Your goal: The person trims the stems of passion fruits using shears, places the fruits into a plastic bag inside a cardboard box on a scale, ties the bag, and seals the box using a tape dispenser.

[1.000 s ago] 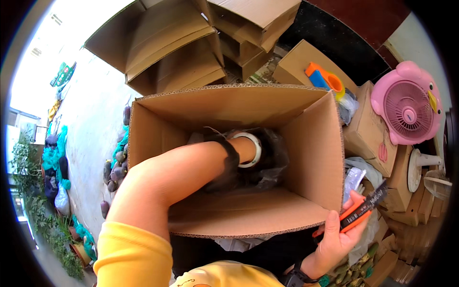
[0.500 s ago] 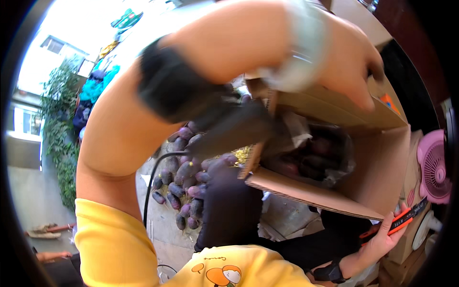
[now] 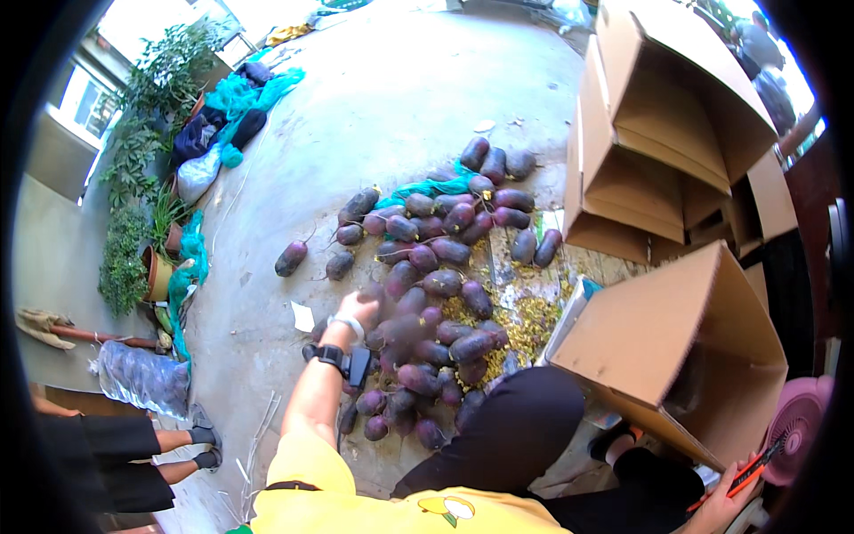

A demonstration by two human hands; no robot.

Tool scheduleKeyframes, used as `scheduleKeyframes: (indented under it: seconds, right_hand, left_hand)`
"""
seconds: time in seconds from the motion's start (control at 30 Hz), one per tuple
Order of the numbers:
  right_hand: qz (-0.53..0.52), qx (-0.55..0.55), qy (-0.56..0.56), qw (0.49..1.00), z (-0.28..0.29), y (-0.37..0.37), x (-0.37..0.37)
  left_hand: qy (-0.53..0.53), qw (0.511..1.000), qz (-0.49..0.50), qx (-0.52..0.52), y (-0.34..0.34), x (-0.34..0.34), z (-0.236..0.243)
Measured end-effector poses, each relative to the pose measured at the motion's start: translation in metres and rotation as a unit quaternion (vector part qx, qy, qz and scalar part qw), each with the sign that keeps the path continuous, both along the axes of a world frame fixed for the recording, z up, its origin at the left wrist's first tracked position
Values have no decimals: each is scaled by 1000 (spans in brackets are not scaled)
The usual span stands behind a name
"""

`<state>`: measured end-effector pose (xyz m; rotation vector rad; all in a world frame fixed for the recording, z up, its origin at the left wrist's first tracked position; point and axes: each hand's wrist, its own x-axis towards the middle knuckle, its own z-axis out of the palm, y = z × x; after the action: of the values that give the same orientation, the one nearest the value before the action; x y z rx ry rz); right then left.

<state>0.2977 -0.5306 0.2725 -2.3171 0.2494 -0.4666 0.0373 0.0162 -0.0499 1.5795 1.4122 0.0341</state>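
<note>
Showing in the head view: your left hand (image 3: 360, 307), blurred, at the left side of a loose heap of oblong dark-purple vegetables (image 3: 443, 284) on the grey concrete floor (image 3: 418, 80); whether its fingers are wide or narrow, I cannot tell. Your right hand (image 3: 722, 509), lower right: fingers wrapped around a slim orange-and-black cutter (image 3: 747, 476), near an open, tilted brown cardboard box (image 3: 636, 334) and a round pink plastic fan (image 3: 808, 418).
</note>
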Motion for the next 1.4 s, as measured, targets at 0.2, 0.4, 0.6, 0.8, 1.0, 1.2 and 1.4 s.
scheduleKeyframes:
  seconds: [0.2, 0.4, 0.6, 0.8, 1.0, 1.2, 1.4]
  right_hand:
    - [-1, -164, -54, 985, -15, -29, 1]
    - [16, -124, -22, 992, -20, -30, 9]
    - [-3, -212, 6, 977, -18, -58, 10]
    - [19, -219, 12, 975, -18, -62, 13]
    - [-2, -278, -1, 961, -17, -52, 8]
    - [-24, -235, -1, 972, -16, -32, 10]
    - [-21, -208, 18, 978, -16, -38, 12]
  left_hand:
    - [94, 964, -50, 244, 45, 43, -84]
    - [132, 913, -107, 371, 133, 100, -91]
    - [133, 929, -146, 314, 178, 165, -94]
    - [183, 944, -253, 102, 218, 175, -89]
    - [324, 870, -332, 168, 207, 173, -85]
    - [332, 876, -256, 239, 188, 161, -104]
    - [355, 857, -258, 269, 166, 160, -83]
